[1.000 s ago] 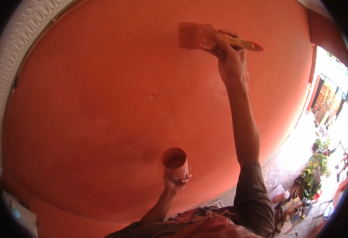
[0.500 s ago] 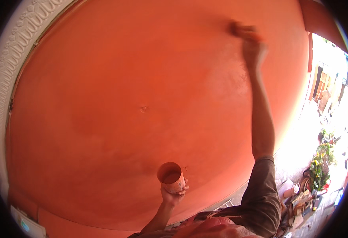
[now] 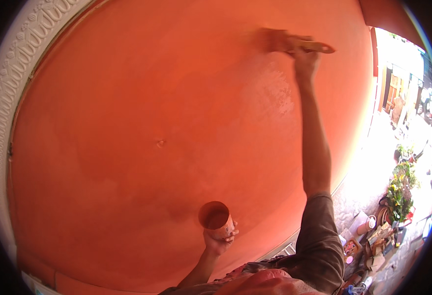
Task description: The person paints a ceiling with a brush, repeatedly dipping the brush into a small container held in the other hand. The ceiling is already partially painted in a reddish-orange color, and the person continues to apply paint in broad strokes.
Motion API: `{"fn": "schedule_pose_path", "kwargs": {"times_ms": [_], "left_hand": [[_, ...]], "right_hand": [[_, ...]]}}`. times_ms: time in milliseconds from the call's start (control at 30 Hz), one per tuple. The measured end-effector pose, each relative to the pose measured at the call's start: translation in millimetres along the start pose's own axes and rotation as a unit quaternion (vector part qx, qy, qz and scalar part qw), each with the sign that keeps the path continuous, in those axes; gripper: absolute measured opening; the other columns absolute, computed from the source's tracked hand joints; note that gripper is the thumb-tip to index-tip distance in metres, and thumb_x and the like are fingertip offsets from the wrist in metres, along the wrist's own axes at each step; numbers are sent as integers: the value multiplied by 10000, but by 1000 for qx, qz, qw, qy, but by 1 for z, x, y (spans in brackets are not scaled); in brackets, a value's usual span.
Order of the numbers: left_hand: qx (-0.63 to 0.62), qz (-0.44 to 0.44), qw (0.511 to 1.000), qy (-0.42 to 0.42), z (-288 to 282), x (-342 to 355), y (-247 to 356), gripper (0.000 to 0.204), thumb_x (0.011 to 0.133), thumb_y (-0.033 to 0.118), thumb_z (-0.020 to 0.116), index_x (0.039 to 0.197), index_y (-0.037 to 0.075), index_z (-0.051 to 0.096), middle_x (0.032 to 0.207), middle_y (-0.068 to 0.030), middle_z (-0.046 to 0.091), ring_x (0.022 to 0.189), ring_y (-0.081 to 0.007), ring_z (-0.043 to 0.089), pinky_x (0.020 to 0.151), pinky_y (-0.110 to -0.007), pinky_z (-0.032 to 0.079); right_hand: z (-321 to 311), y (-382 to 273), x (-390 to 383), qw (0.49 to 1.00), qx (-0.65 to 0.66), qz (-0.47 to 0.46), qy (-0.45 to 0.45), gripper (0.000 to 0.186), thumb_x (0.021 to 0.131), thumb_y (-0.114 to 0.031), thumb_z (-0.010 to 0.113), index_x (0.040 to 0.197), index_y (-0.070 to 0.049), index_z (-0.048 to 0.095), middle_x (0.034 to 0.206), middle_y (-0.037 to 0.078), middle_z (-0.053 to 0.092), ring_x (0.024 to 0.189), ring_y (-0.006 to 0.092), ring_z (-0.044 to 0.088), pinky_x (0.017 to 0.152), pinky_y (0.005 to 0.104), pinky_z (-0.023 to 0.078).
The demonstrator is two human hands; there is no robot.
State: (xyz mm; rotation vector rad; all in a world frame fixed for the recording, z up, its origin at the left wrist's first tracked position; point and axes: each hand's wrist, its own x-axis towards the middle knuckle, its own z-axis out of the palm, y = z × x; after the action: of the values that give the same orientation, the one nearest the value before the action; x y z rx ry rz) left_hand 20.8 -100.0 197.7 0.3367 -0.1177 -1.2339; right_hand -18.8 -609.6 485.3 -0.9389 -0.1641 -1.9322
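Note:
An orange wall (image 3: 127,108) fills most of the view. My right hand (image 3: 306,58) reaches high up and is closed round the handle of a wide paintbrush (image 3: 314,46). The brush's bristles point left against the wall and are blurred. Below and to the left of that hand, a pale, patchy area (image 3: 275,91) shows on the wall. Low in the middle, my left hand (image 3: 221,241) grips a paint-smeared can (image 3: 221,227) from below and the side. Its open mouth faces up, and reddish paint appears to lie inside.
White moulded trim (image 3: 14,73) curves along the left edge. At the right, beyond the wall, are a potted plant with yellow-green leaves (image 3: 402,189), a pink container (image 3: 367,225) and piled odds and ends (image 3: 377,246). Part of a ladder (image 3: 287,250) shows beside my right sleeve.
My right hand has moved slightly left and down with the paintbrush, whose handle now shows clearly. The left hand and can stay nearly in place. The whole view has shifted a little.

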Motion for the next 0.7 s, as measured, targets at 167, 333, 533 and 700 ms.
{"fn": "schedule_pose_path", "kwargs": {"times_ms": [167, 333, 533, 700], "left_hand": [[-19, 12, 999, 37, -12, -5, -3, 620, 887, 484, 558, 1352, 77, 512, 1174, -198, 534, 883, -283, 531, 568, -271, 524], [-21, 2, 1000, 20, -16, -5, 0, 570, 898, 451, 578, 1323, 73, 536, 1183, -193, 535, 909, -285, 528, 588, -285, 536], [-16, -13, 1000, -5, 2, -5, 2, 572, 898, 472, 584, 1334, 105, 549, 1186, -176, 533, 899, -280, 531, 582, -261, 522], [-24, -36, 999, -11, -4, 9, 1, 610, 895, 514, 535, 1329, 85, 535, 1190, -198, 551, 891, -293, 529, 571, -277, 508]], "right_hand": [[-12, -33, 23, 966, -206, -154, 5, 180, 868, -103, 665, 1028, -75, 744, 967, 72, 762, 854, 184, 717, 752, 310, 577], [72, -85, -119, 897, -236, -250, -278, 383, 735, -81, 724, 1114, -138, 727, 1141, 98, 714, 929, 322, 710, 783, 413, 589], [92, -93, -128, 935, -105, -18, -337, 142, 901, -118, 664, 1022, -46, 687, 985, 89, 692, 886, 264, 671, 773, 362, 548], [-31, 6, 52, 993, -121, -6, 2, 185, 901, -149, 703, 1010, -3, 676, 964, 100, 696, 855, 150, 669, 752, 296, 543]]}}
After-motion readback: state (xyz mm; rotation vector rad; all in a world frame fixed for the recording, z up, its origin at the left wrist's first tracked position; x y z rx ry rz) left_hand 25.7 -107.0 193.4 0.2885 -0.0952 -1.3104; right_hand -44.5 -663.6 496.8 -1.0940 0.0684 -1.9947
